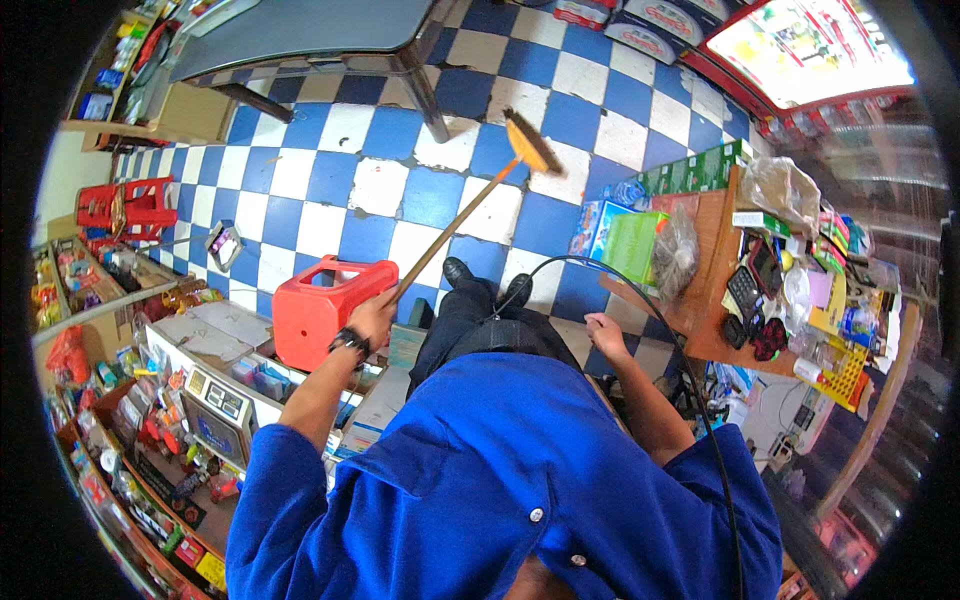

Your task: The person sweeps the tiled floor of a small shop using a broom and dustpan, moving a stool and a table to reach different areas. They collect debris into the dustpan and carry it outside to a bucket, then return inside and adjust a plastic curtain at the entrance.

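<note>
My left hand (373, 319), with a black watch on its wrist, grips the upper end of a broom's wooden handle (459, 223). The handle slants away from me to an orange broom head (531, 146) with dark bristles, over the checkered tile floor (431, 191). Close beside that hand is a red plastic stool (311, 319). My right hand (606, 336) hangs at my right side with its fingers curled and nothing visible in it. It is apart from the cluttered wooden desk (709, 274) on that side.
A grey-topped table (322, 34) stands ahead. On the left are a dustpan-like object (224, 246), red plastic furniture (127, 206), a digital scale (217, 412) and goods-filled shelves. A green bin-like container (634, 244) stands by the desk. A black cable (652, 296) crosses my right side.
</note>
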`<state>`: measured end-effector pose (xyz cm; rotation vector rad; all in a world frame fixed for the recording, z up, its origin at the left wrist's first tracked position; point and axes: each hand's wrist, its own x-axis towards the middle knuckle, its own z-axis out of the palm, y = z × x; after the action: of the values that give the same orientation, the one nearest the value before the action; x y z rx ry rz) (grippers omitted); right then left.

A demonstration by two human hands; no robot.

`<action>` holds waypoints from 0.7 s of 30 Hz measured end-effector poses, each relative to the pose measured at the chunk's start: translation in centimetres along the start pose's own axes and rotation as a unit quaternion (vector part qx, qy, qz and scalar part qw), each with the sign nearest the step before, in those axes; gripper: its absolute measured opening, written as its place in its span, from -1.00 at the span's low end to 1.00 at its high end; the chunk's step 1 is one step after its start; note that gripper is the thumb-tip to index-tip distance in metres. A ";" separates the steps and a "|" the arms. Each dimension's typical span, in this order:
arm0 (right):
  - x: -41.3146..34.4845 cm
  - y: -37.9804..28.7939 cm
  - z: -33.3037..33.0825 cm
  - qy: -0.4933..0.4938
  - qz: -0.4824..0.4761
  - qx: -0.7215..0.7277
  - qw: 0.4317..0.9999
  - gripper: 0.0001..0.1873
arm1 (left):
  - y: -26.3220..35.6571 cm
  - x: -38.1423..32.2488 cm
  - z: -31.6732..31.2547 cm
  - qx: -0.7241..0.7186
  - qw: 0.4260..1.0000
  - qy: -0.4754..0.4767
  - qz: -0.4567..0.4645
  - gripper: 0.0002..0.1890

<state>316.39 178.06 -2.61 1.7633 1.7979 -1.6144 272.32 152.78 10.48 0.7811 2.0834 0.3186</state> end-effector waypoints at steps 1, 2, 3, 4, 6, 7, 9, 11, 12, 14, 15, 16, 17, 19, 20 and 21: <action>-1.1 0.9 -0.5 0.002 0.005 -0.017 1.000 -0.72 | -2.4 3.5 3.9 0.054 0.998 0.018 0.007 -0.61; -2.3 2.2 -1.2 0.013 0.016 -0.034 0.999 -0.71 | 0.8 5.9 5.7 -0.024 0.999 0.019 0.028 -0.60; -3.5 3.7 -1.9 0.024 0.029 -0.050 0.998 -0.69 | 4.5 8.1 6.9 -0.010 0.999 0.026 0.020 -0.57; -4.3 5.5 -2.8 -0.001 0.040 -0.054 0.998 -0.65 | 6.8 10.7 7.7 -0.050 0.998 -0.032 -0.010 -0.55; -6.1 6.6 -2.7 0.011 0.126 -0.021 0.992 -0.65 | 8.7 15.1 10.3 -0.053 0.999 -0.007 0.013 -0.55; -7.0 7.4 -2.8 0.018 0.171 -0.004 0.985 -0.64 | 10.4 16.0 10.3 -0.001 1.000 -0.023 0.004 -0.54; -7.7 11.0 -2.3 0.017 0.131 0.015 0.991 -0.64 | 8.3 17.4 12.0 -0.001 0.998 0.005 0.060 -0.55; -7.8 12.4 -1.0 0.015 0.136 0.070 0.988 -0.67 | 3.7 14.8 12.0 -0.031 0.998 -0.059 0.015 -0.61; -7.5 12.6 -0.5 -0.013 0.143 0.092 0.985 -0.69 | 0.4 13.3 11.9 -0.036 0.995 -0.088 -0.026 -0.63; -6.5 12.2 0.7 -0.001 0.134 0.137 0.981 -0.69 | -3.6 7.3 8.3 0.097 0.992 -0.076 -0.005 -0.59; -6.1 11.4 1.5 -0.004 0.127 0.155 0.980 -0.68 | -7.5 3.6 7.3 0.158 0.986 0.003 0.050 -0.57; -5.9 10.8 2.1 -0.008 0.123 0.175 0.977 -0.68 | -12.7 1.6 5.9 0.114 0.993 -0.033 0.000 -0.55; -5.5 10.9 2.2 -0.003 0.123 0.180 0.976 -0.68 | -2.2 -2.2 1.5 0.081 0.981 -0.098 -0.145 -0.54; -4.8 9.0 2.7 -0.030 0.111 0.194 0.974 -0.68 | -4.8 -6.3 -2.0 0.185 0.982 -0.020 -0.043 -0.56; -4.7 8.5 3.0 -0.028 0.081 0.178 0.980 -0.69 | -4.6 -7.3 -2.9 0.177 0.984 -0.013 -0.034 -0.56; -4.0 9.6 3.7 -0.019 0.063 0.156 0.986 -0.70 | -3.7 -7.5 -3.9 0.169 0.985 -0.012 -0.019 -0.56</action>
<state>323.16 170.31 -6.61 1.9108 1.4461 -1.9460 270.89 145.44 15.82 0.9359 2.1554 -0.0693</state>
